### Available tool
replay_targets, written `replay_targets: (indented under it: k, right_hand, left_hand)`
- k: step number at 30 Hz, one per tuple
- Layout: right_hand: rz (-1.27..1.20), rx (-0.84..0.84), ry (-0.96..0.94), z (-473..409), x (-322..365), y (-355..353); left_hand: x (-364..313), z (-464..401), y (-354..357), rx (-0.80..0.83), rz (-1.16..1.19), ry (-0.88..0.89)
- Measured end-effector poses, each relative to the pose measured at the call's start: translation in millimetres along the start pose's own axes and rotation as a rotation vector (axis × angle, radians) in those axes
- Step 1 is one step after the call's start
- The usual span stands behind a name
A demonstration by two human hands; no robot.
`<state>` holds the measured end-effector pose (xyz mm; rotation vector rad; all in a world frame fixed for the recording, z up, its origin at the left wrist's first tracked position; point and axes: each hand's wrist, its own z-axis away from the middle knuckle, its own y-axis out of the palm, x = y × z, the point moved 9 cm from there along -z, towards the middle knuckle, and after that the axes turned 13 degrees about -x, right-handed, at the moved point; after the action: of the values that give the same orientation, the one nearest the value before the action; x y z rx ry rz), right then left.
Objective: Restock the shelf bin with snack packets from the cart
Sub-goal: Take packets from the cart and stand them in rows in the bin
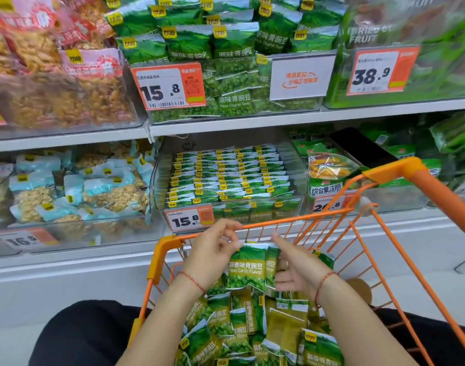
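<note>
Between my two hands, above the orange wire cart (300, 220), is a small stack of green garlic pea packets (248, 268), held upright. My left hand (213, 253) pinches the stack's top left corner. My right hand (296, 270) grips its right side, with fingers curled round the edge. Many loose green packets (242, 331) lie in the cart below. Straight ahead, on the lower shelf, stands the clear shelf bin (160, 180), holding several tidy rows of the same green packets (226, 178) on edge.
A 15.8 price tag (189, 220) hangs on the bin's front. A bin of blue nut packets (75, 188) stands to the left, and green vegetable-crisp bags (329, 167) to the right. The shelf above carries green pea bags (221, 46). The cart's handle (437, 191) rises at right.
</note>
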<state>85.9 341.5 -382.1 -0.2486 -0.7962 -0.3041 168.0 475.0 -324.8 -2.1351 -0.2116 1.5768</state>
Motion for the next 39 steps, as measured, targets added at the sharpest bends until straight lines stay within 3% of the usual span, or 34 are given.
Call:
replay_targets:
  k: [4,8,11,13,16,19,21,27,31,39]
  right_hand:
    - [0.056,0.109,-0.069,9.9,2.9,16.4]
    - [0.122,0.069,-0.202,8.5,6.3,17.0]
    - [0.118,0.008,-0.146,1.6,-0.2,9.3]
    - [0.089,-0.04,-0.129,2.6,-0.1,3.3]
    - [0.08,-0.055,-0.118,0.4,0.9,-0.6]
    - [0.123,-0.049,-0.103,-3.1,-4.4,1.4]
    - [0.172,-0.063,-0.124,-6.6,-7.2,1.2]
    - [0.197,-0.069,-0.157,-13.3,-10.6,1.3]
    - [0.131,-0.1,-0.128,-16.0,-12.3,-3.9]
    - [0.088,-0.197,-0.146,-23.6,-9.3,-15.5]
  left_hand:
    - [-4.3,4.9,4.0,-0.04,-0.038,0.041]
    - [-5.2,5.3,0.0,-0.056,-0.035,0.015]
    - [7.2,0.3,-15.0,-0.015,-0.104,-0.023]
    - [28.9,-4.9,-29.2,0.029,-0.311,-0.088]
    - [68.0,3.4,-21.9,0.288,-0.783,-0.171]
    - [91.7,23.4,-0.9,0.478,-0.97,-0.252]
    - [95.7,25.7,2.1,0.455,-1.024,-0.272]
    - [118.6,37.9,2.6,0.403,-0.883,-0.519]
    - [112.6,33.5,-1.5,0.374,-0.827,-0.53]
    - [83.4,37.9,22.3,0.429,-0.539,-0.28]
